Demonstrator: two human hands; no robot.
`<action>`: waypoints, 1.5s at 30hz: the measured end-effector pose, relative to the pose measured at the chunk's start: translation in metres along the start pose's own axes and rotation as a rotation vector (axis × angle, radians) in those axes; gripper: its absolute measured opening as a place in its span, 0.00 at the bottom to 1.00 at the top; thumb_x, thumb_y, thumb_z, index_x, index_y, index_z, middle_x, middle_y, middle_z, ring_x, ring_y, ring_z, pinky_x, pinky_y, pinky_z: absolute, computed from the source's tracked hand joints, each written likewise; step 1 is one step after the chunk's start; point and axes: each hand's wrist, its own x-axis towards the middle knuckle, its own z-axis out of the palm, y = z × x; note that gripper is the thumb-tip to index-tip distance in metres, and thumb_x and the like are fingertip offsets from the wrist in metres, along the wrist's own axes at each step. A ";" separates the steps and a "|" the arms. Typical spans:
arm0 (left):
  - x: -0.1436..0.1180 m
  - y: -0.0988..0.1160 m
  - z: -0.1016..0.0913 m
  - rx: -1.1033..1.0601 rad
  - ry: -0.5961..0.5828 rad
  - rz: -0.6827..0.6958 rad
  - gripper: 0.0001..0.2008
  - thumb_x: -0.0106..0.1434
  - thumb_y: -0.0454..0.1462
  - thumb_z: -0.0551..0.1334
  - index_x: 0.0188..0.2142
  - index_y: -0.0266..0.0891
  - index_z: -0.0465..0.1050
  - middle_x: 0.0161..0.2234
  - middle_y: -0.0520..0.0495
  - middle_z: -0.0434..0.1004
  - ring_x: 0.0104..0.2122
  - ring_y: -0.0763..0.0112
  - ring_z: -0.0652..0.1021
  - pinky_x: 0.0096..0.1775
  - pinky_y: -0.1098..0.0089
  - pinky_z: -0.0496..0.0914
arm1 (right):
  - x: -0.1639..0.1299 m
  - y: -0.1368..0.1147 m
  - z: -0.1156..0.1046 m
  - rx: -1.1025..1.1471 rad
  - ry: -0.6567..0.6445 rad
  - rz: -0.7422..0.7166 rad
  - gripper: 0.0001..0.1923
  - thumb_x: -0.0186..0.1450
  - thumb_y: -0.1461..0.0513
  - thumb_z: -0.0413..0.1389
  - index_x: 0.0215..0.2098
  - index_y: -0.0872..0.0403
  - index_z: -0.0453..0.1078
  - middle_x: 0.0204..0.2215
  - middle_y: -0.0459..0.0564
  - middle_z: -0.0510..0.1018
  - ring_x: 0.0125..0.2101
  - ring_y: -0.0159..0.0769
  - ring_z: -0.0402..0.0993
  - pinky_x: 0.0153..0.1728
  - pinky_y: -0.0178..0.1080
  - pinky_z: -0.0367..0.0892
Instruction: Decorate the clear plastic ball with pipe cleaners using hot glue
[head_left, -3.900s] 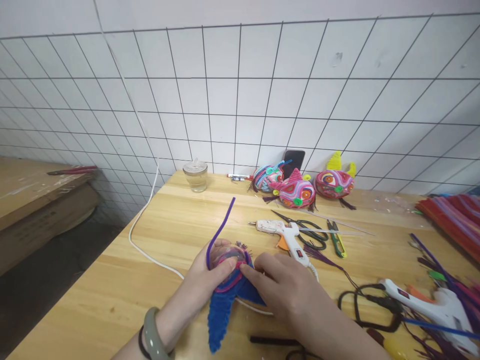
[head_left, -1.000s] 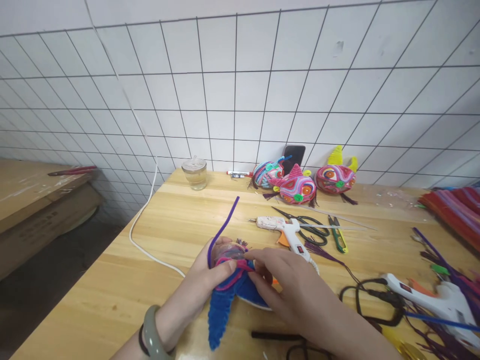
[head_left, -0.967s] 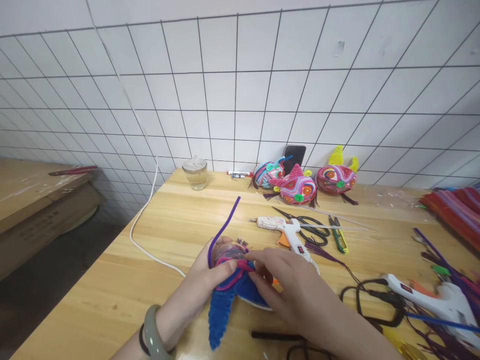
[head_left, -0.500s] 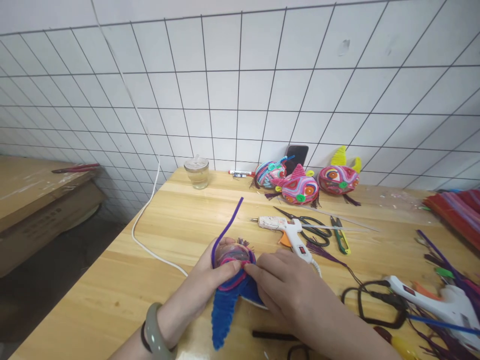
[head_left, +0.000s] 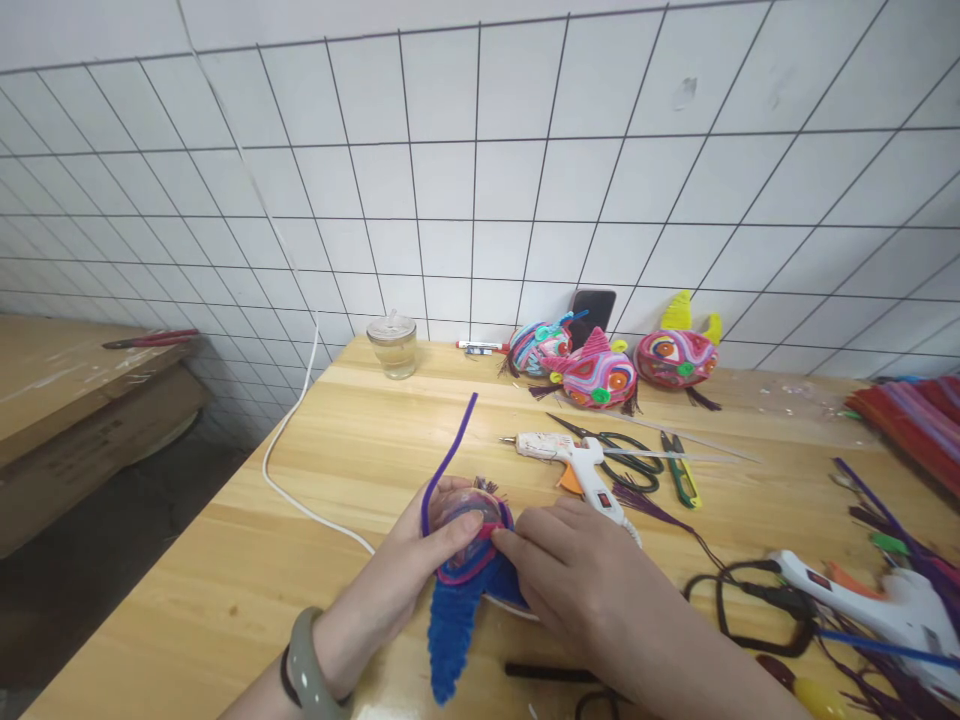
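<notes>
Craftwork of blue, pink and purple fuzzy strips around a clear rounded shell (head_left: 466, 570) sits between both hands, over the near middle of the pale wooden table (head_left: 247, 590). Its ridged blue flap (head_left: 452, 640) points toward the wearer; a bent purple fuzzy stem (head_left: 448, 466) rises by the left thumb. Leftward, the wood runs broadly to a slanting edge, crossed by a thin white cable (head_left: 268, 476). Just ahead lie an orange-triggered white glue gun (head_left: 581, 465) and black-handled scissors (head_left: 635, 487); a second white glue gun (head_left: 896, 612) crowds the near right. The left hand (head_left: 421, 548) curls around the craftwork, thumb across its front. The right hand (head_left: 564, 560) comes from the right, fingers bent together, index tip at the pink rim; whether it pinches anything, I cannot tell.
</notes>
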 end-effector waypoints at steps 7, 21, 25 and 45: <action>0.000 0.000 0.001 0.051 0.040 0.016 0.18 0.52 0.38 0.70 0.41 0.39 0.71 0.42 0.44 0.80 0.44 0.60 0.76 0.48 0.63 0.68 | 0.001 -0.002 0.001 0.014 0.007 -0.012 0.11 0.66 0.72 0.46 0.34 0.56 0.68 0.24 0.47 0.70 0.22 0.37 0.61 0.24 0.39 0.51; 0.001 0.000 0.000 0.024 0.005 0.016 0.14 0.59 0.46 0.63 0.39 0.39 0.73 0.39 0.45 0.79 0.41 0.62 0.76 0.44 0.65 0.69 | -0.004 0.001 0.005 0.018 -0.040 0.022 0.10 0.66 0.70 0.49 0.43 0.58 0.69 0.26 0.48 0.72 0.24 0.37 0.62 0.26 0.40 0.51; 0.000 -0.001 -0.001 0.015 -0.015 0.026 0.12 0.58 0.40 0.65 0.41 0.39 0.72 0.41 0.44 0.78 0.43 0.62 0.75 0.46 0.65 0.68 | -0.005 0.002 0.005 0.024 -0.043 0.014 0.10 0.67 0.70 0.48 0.44 0.58 0.68 0.26 0.48 0.72 0.24 0.37 0.62 0.25 0.40 0.51; -0.004 0.004 0.003 0.297 0.045 0.159 0.22 0.53 0.38 0.66 0.46 0.37 0.64 0.47 0.38 0.76 0.46 0.57 0.75 0.50 0.59 0.67 | -0.002 -0.004 0.000 0.230 0.018 0.159 0.12 0.64 0.73 0.49 0.38 0.55 0.70 0.26 0.48 0.74 0.25 0.37 0.66 0.26 0.38 0.59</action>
